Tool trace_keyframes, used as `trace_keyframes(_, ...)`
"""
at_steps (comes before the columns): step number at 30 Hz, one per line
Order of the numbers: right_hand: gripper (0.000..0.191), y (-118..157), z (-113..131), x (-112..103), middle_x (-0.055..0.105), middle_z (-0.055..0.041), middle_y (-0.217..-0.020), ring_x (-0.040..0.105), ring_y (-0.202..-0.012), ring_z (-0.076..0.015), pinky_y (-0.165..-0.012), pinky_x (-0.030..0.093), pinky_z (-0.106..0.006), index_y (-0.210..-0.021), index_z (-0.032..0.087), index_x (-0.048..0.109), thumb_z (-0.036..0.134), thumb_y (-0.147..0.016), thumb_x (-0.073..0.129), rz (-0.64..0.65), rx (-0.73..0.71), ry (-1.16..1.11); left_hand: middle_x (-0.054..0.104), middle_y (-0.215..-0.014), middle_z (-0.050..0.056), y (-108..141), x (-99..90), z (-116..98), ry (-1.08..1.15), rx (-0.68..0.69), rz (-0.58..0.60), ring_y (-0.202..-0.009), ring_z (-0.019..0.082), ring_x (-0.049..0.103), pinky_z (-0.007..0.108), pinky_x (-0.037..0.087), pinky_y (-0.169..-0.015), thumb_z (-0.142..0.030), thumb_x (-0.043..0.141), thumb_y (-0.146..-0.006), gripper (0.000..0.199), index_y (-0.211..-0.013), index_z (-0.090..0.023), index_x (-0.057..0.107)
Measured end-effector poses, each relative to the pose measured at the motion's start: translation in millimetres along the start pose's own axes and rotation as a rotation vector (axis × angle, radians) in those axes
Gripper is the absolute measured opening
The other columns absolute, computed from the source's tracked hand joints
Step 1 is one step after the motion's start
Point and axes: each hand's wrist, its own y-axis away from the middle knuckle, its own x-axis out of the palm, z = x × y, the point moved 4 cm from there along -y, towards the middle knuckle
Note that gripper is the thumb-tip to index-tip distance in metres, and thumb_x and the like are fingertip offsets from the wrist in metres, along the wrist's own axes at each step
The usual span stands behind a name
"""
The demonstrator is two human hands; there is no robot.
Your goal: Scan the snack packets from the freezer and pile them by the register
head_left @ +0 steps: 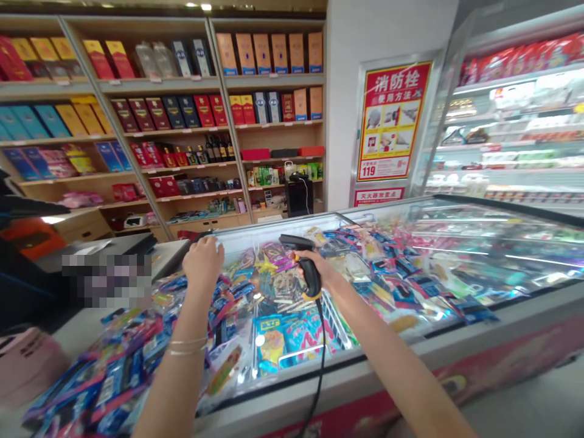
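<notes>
Above the chest freezer (493, 331), btwn its far & near edges: R hand (325, 271), w/ fingers wrapped round the handle of a black-and-yellow barcode scanner (312, 277). Handle inside the curl of the fingers; scanner head out above them, toward the L; butt just below. Cord (323, 340) hanging from the butt, down past the freezer's near edge.

Nr the freezer's far L corner: L hand (203, 258), raised, well apart from the scanner, fingers bent, back of hand toward the camera; whether gripping anything, cannot tell. Thin bracelet (187, 348) on the L forearm.

At the freezer's L end, toward the near L corner: heap of blue-and-pink packets (114, 371), partly behind the L forearm. Below the R hand, toward the near edge: large blue bag (294, 334), w/ pale basket wires on either side. Farther L of the heap: pink box (31, 371). Bkgd, beyond the far edge: shelves (292, 83) of boxed goods, red-and-yellow poster (395, 121), lit cooler (515, 128).
</notes>
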Motion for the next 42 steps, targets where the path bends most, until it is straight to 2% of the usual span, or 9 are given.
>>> trace_keyframes(5,0.014,47,68,-77,0.061,-0.0007,-0.062,0.05,-0.042,-0.0076,-0.038,0.041,-0.018,-0.078,0.015,0.065,0.028,-0.073,0.067,-0.202,-0.144,0.089,0.065,-0.112,0.012,-7,13.4,-125,0.162,0.213,0.073,-0.107,0.026,0.058,0.034,0.046,-0.088,-0.028,0.04,-0.091,0.033,-0.114,-0.019,0.062)
trace_keyframes(9,0.008,97,106,-140,0.06,-0.0014,-0.057,0.049,-0.042,-0.0096,-0.038,0.042,-0.02,-0.076,0.017,0.064,0.025,-0.076,0.065,-0.404,-0.214,0.138,0.064,-0.117,0.012,11,41.1,-232,0.37,0.425,0.169,-0.11,0.024,0.058,0.033,0.045,-0.091,-0.024,0.04,-0.091,0.033,-0.118,-0.019,0.059)
trace_keyframes(12,0.007,129,118,-179,0.061,-0.0018,-0.059,0.05,-0.042,-0.0105,-0.039,0.045,-0.022,-0.078,0.017,0.064,0.024,-0.077,0.065,-0.5,-0.235,0.177,0.064,-0.119,0.011,33,72.3,-307,0.542,0.536,0.328,-0.11,0.023,0.06,0.031,0.044,-0.091,-0.025,0.041,-0.092,0.034,-0.121,-0.021,0.058)
trace_keyframes(14,0.006,143,119,-202,0.061,-0.0018,-0.062,0.051,-0.043,-0.0102,-0.039,0.045,-0.022,-0.077,0.017,0.064,0.023,-0.076,0.066,-0.56,-0.25,0.177,0.066,-0.118,0.011,47,96.7,-347,0.612,0.528,0.467,-0.11,0.022,0.061,0.031,0.043,-0.092,-0.026,0.042,-0.092,0.035,-0.124,-0.02,0.055)
trace_keyframes(17,0.009,153,111,-232,0.062,-0.002,-0.064,0.052,-0.043,-0.0095,-0.038,0.045,-0.02,-0.077,0.016,0.064,0.024,-0.075,0.067,-0.638,-0.25,0.149,0.066,-0.119,0.015,63,129.2,-384,0.622,0.368,0.606,-0.115,0.024,0.059,0.032,0.042,-0.093,-0.034,0.043,-0.093,0.037,-0.122,-0.017,0.056)
trace_keyframes(24,0.012,148,97,-259,0.064,-0.0027,-0.064,0.055,-0.045,-0.0093,-0.039,0.047,-0.019,-0.078,0.016,0.064,0.027,-0.076,0.067,-0.622,-0.224,0.07,0.051,-0.135,0.028,78,155.9,-419,0.505,0.189,0.634,-0.13,0.039,0.042,0.045,0.034,-0.102,-0.063,0.056,-0.076,0.069,-0.116,-0.007,0.061)
trace_keyframes(30,0.013,147,92,-258,0.063,-0.0012,-0.061,0.053,-0.043,-0.0085,-0.037,0.045,-0.018,-0.075,0.016,0.062,0.027,-0.075,0.068,-0.658,-0.189,0.001,0.053,-0.135,0.023,82,154.5,-433,0.487,0.233,0.705,-0.131,0.037,0.042,0.045,0.033,-0.104,-0.055,0.067,-0.073,0.062,-0.116,-0.012,0.062)
trace_keyframes(37,0.013,149,97,-255,0.061,-0.0009,-0.058,0.052,-0.04,-0.0085,-0.035,0.043,-0.018,-0.073,0.016,0.06,0.027,-0.076,0.066,-0.608,-0.213,0.027,0.063,-0.122,0.024,83,143.4,-427,0.538,0.235,0.76,-0.115,0.032,0.06,0.036,0.047,-0.089,-0.037,0.07,-0.076,0.05,-0.119,-0.011,0.059)
trace_keyframes(42,0.012,149,98,-248,0.062,-0.001,-0.058,0.051,-0.039,-0.0087,-0.034,0.042,-0.018,-0.075,0.017,0.061,0.027,-0.077,0.065,-0.639,-0.238,0.069,0.066,-0.117,0.022,73,132.2,-403,0.566,0.221,0.744,-0.11,0.032,0.063,0.034,0.048,-0.085,-0.029,0.077,-0.069,0.045,-0.108,-0.012,0.062)
